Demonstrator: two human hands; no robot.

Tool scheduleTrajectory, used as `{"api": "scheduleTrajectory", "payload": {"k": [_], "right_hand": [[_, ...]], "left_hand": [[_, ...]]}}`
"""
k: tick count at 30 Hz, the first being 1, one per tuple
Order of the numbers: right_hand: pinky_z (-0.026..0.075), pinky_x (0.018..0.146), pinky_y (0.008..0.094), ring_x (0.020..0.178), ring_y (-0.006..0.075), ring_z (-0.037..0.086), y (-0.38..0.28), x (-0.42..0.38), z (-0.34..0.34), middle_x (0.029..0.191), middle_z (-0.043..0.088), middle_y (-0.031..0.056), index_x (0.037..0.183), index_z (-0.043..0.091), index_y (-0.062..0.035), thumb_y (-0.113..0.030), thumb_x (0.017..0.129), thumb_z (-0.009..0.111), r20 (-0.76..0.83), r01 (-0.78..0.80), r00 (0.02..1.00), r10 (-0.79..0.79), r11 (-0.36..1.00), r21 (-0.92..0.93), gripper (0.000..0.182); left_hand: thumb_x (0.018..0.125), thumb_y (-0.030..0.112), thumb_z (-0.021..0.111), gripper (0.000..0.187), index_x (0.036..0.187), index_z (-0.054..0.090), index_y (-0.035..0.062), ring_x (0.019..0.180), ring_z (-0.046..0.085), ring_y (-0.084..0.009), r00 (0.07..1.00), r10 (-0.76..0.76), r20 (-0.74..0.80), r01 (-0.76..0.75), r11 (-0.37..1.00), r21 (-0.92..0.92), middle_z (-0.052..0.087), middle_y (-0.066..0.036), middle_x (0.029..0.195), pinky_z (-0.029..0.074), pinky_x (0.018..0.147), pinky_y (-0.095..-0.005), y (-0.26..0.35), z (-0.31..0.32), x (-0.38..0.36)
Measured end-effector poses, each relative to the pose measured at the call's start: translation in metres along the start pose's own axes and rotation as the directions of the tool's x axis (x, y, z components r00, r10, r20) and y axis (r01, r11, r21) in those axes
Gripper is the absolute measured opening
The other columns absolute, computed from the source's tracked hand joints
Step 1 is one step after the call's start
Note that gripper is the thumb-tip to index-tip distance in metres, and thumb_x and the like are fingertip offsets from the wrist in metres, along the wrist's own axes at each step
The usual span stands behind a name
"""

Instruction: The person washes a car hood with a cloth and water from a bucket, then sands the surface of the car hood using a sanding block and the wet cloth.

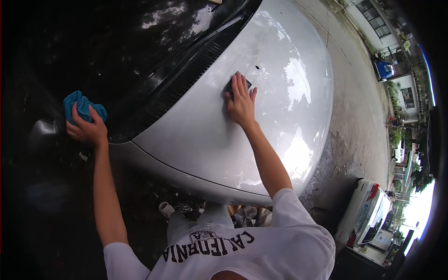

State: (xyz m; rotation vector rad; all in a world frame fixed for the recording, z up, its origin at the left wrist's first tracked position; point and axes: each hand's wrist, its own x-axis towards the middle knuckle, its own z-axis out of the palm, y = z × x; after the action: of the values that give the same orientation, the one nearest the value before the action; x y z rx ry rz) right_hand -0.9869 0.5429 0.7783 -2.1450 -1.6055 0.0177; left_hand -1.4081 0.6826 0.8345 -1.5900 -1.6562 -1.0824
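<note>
My left hand (88, 128) is closed around a crumpled blue cloth (80, 103), beside the windshield and just above the side mirror (44, 128). My right hand (241, 103) lies on the silver car hood (200, 144), its fingers stretched over a small dark flat pad (248, 85) pressed to the paint. Most of that pad is hidden under the fingers, so its exact kind does not show. A small dark spot (257, 67) sits on the hood just beyond my fingertips.
The dark windshield (140, 51) with its wiper (196, 42) and black cowl fills the upper left. Loose clutter (247, 214) lies by my legs at the hood's near edge. Beyond the hood runs a concrete road (359, 126), with another parked car (361, 217) at lower right.
</note>
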Motion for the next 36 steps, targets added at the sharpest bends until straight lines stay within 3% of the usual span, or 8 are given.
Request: {"api": "scheduleTrajectory", "payload": {"k": [3,7,10,17,24,27,31,36], "right_hand": [[0.014,0.114,0.0674,0.149,0.0295,0.023,0.051,0.108,0.004,0.161,0.028,0.0119,0.151,0.031,-0.004,-0.036,0.1,0.044,-0.053,-0.195,0.98,0.192,0.979,-0.057,0.061],[0.017,0.115,0.0647,0.149,0.0321,0.023,-0.035,-0.01,0.013,0.159,0.028,0.0153,0.15,0.031,0.0,-0.034,0.096,0.054,-0.119,-0.102,0.988,0.1,0.995,-0.012,0.068],[0.014,0.116,0.0646,0.15,0.0309,0.022,-0.087,-0.132,-0.005,0.162,0.023,0.0128,0.153,0.029,-0.0047,-0.022,0.09,0.064,0.219,0.023,0.974,-0.051,0.991,0.131,0.074],[0.018,0.115,0.0634,0.147,0.0291,0.028,0.058,0.125,0.002,0.159,0.031,0.01,0.151,0.035,-0.0074,-0.034,0.098,0.05,-0.07,-0.049,0.996,0.049,0.999,-0.003,0.061],[0.018,0.118,0.0586,0.148,0.0272,0.026,-0.033,0.014,0.01,0.16,0.031,0.0088,0.151,0.034,-0.0068,-0.039,0.092,0.06,0.048,0.133,0.989,-0.138,0.987,0.095,0.072],[0.019,0.117,0.0602,0.147,0.0254,0.029,0.027,0.075,0.015,0.158,0.035,0.0066,0.148,0.041,-0.0081,-0.039,0.093,0.058,-0.08,0.266,0.964,-0.255,0.946,0.184,0.066],[0.019,0.114,0.0648,0.148,0.0236,0.027,0.135,0.263,-0.004,0.158,0.034,0.0055,0.149,0.036,-0.0089,-0.041,0.103,0.04,-0.052,-0.089,0.994,0.094,0.991,0.097,0.057],[0.018,0.117,0.0618,0.149,0.0245,0.026,0.085,0.18,0.021,0.161,0.029,0.0041,0.151,0.037,-0.0114,-0.04,0.101,0.043,-0.15,0.078,0.986,-0.07,0.996,0.046,0.057]], "left_hand": [[0.09,0.041,0.065,0.049,0.135,0.052,0.0256,0.117,0.05,-0.0368,1.0,0.012,-0.006,-0.012,1.0,-0.005,0.049,-0.014,0.129,0.04,0.096,-0.051,-0.004,0.004,-0.005],[0.09,0.042,0.064,0.049,0.134,0.052,0.0248,0.118,0.049,-0.0372,1.0,0.024,-0.004,-0.024,1.0,-0.01,0.049,-0.015,0.128,0.039,0.097,-0.0514,-0.004,0.003,-0.001],[0.091,0.043,0.064,0.047,0.133,0.054,0.0237,0.115,0.05,-0.0368,1.0,0.0,0.001,0.0,0.999,0.054,0.05,-0.016,0.126,0.039,0.096,-0.0512,-0.004,0.004,-0.002],[0.093,0.037,0.063,0.046,0.133,0.053,0.017,0.113,0.051,-0.0405,0.999,0.043,-0.006,-0.042,0.996,0.073,0.052,-0.019,0.122,0.04,0.096,-0.0513,0.003,0.0,0.001],[0.095,0.03,0.06,0.042,0.132,0.052,0.0116,0.113,0.051,-0.0433,0.999,0.049,0.006,-0.049,0.996,0.072,0.052,-0.023,0.124,0.039,0.096,-0.0531,0.01,-0.007,0.004],[0.095,0.029,0.059,0.041,0.131,0.052,0.0096,0.113,0.05,-0.0441,0.999,0.046,-0.003,-0.046,0.995,0.085,0.053,-0.023,0.125,0.039,0.096,-0.0538,0.015,-0.004,0.003],[0.095,0.028,0.059,0.041,0.131,0.052,0.0078,0.114,0.05,-0.044,0.999,0.036,0.005,-0.036,0.993,0.115,0.053,-0.023,0.125,0.039,0.095,-0.054,0.013,-0.004,0.004],[0.095,0.026,0.058,0.042,0.132,0.05,0.0071,0.114,0.05,-0.0435,0.998,0.063,-0.022,-0.059,0.987,0.148,0.053,-0.022,0.125,0.038,0.095,-0.0537,-0.001,0.003,0.0]]}}
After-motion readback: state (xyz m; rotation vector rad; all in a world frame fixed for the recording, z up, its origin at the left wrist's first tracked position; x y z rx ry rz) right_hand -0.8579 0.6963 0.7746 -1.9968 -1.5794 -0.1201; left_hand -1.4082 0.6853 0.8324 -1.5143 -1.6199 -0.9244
